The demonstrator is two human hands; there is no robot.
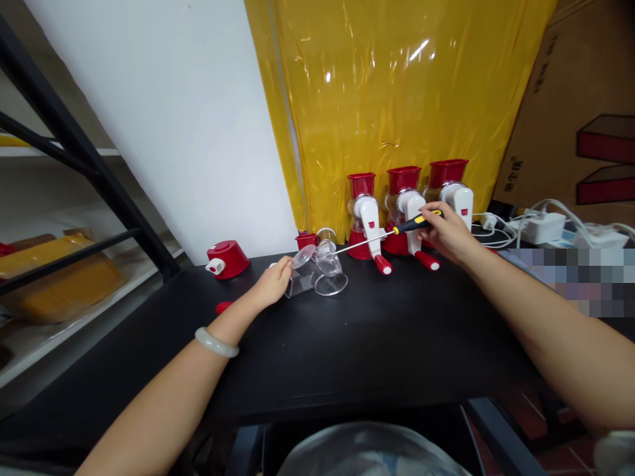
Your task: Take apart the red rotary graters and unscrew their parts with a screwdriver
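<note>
My left hand grips a clear plastic housing that lies on its side on the black table; a jade bangle sits on that wrist. My right hand is closed on the black-and-yellow handle of a screwdriver. Its metal shaft points left, and the tip reaches the top of the clear housing near a small metal part.
Three red-and-white hand-crank grinders stand at the back against a yellow plastic curtain. A red base lies at the back left. White chargers and cables sit at the right. Black shelving stands at left, a cardboard box at upper right.
</note>
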